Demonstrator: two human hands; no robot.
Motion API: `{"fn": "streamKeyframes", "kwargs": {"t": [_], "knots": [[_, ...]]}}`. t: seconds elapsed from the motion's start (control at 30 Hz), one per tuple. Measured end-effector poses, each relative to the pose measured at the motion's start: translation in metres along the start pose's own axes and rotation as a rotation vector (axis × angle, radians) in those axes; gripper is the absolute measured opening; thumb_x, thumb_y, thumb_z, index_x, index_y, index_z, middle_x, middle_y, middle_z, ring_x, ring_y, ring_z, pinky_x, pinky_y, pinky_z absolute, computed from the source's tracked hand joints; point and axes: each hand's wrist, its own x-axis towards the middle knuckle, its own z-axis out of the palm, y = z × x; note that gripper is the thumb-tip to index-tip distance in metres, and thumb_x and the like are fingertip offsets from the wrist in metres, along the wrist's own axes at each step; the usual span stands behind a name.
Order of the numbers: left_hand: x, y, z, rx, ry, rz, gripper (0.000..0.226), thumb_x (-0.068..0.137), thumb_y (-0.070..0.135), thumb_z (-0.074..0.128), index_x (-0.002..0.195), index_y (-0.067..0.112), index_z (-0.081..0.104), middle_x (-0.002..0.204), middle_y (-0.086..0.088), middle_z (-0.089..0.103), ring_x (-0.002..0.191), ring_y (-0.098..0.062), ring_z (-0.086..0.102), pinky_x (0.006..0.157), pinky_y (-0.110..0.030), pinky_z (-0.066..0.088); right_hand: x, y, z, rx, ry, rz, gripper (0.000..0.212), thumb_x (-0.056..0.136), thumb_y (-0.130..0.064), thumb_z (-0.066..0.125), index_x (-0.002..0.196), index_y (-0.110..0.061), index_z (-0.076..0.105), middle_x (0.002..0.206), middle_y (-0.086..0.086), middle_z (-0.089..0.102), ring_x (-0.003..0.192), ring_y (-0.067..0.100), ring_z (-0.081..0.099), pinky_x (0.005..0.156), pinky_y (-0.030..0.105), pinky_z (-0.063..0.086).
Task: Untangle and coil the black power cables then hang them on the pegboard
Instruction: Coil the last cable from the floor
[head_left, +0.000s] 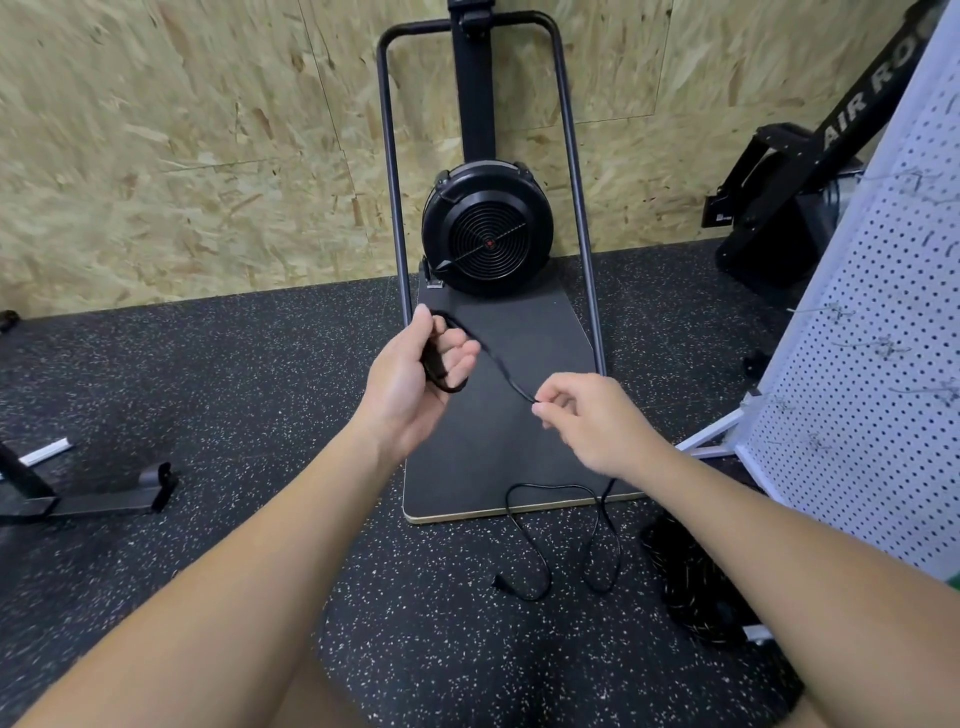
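Head view: both bare forearms reach forward over a speckled rubber floor (208, 395).
Left hand (410, 374): palm turned inward, fingers curled round a small coil of the black power cable (501, 366), thumb on top of the loops.
Right hand (587, 421): thumb and forefinger pinch the same cable where it leaves the coil; the other fingers are loosely bent.
Cable run: a taut stretch passes from the left hand down to the right-hand pinch, then drops behind the right wrist and lies in slack bends on the floor, ending in a plug (500, 583).
Beneath the hands: a dark flat base board (524, 332) of a fan-wheel exercise machine (485, 234), standing against a chipboard wall (182, 145).
Right side: a white pegboard (893, 322) on a white stand, carrying several wire hooks, none holding a cable.
Lower right: a bundle of black braided rope (685, 577) on the floor beside the pegboard foot.
Far left: a black metal frame foot (93, 499) on the floor.
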Motion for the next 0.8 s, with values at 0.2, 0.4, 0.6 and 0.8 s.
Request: {"fn": "streamKeyframes", "kwargs": {"t": [0.2, 0.4, 0.6, 0.8], "knots": [[-0.008, -0.011, 0.003, 0.294, -0.113, 0.056, 0.030, 0.120, 0.035, 0.044, 0.107, 0.009, 0.052, 0.130, -0.029, 0.074, 0.126, -0.041, 0.073, 0.110, -0.049, 0.059, -0.008, -0.031, -0.001, -0.229, -0.090, -0.237, 0.020, 0.112, -0.037, 0.056, 0.095, -0.032, 0.067, 0.079, -0.011, 0.067, 0.079, 0.015, 0.061, 0.076, 0.043, 0.051], [-0.023, -0.026, 0.018, 1.000, -0.137, 0.158, 0.042, 0.118, 0.036, 0.048, 0.100, -0.001, 0.056, 0.072, -0.004, 0.070, 0.060, -0.021, 0.068, 0.058, -0.033, 0.048, -0.014, -0.044, -0.005, 0.017, -0.039, -0.274, 0.017, 0.101, -0.034, 0.080, 0.088, -0.025, 0.073, 0.077, -0.009, 0.072, 0.071, 0.011, 0.064, 0.071, 0.038, 0.053], [-0.021, -0.026, 0.022, 1.059, -0.317, -0.029, 0.059, 0.116, 0.051, 0.048, 0.086, 0.002, 0.059, 0.058, -0.010, 0.054, 0.045, -0.024, 0.039, 0.049, -0.029, 0.031, -0.013, -0.048, -0.028, 0.172, -0.017, -0.164, 0.051, 0.074, -0.036, 0.104, 0.086, -0.021, 0.056, 0.077, -0.001, 0.070, 0.065, 0.012, 0.056, 0.069, 0.031, 0.051], [-0.018, -0.009, 0.005, 0.804, -0.481, -0.249, 0.047, 0.113, 0.047, 0.056, 0.101, 0.006, 0.076, 0.060, -0.008, 0.034, 0.040, -0.013, 0.022, 0.043, -0.024, 0.021, -0.004, -0.028, -0.050, 0.187, -0.053, -0.084, 0.030, 0.084, -0.026, 0.097, 0.088, -0.024, 0.067, 0.077, 0.008, 0.069, 0.063, 0.013, 0.055, 0.067, 0.036, 0.047]]}}
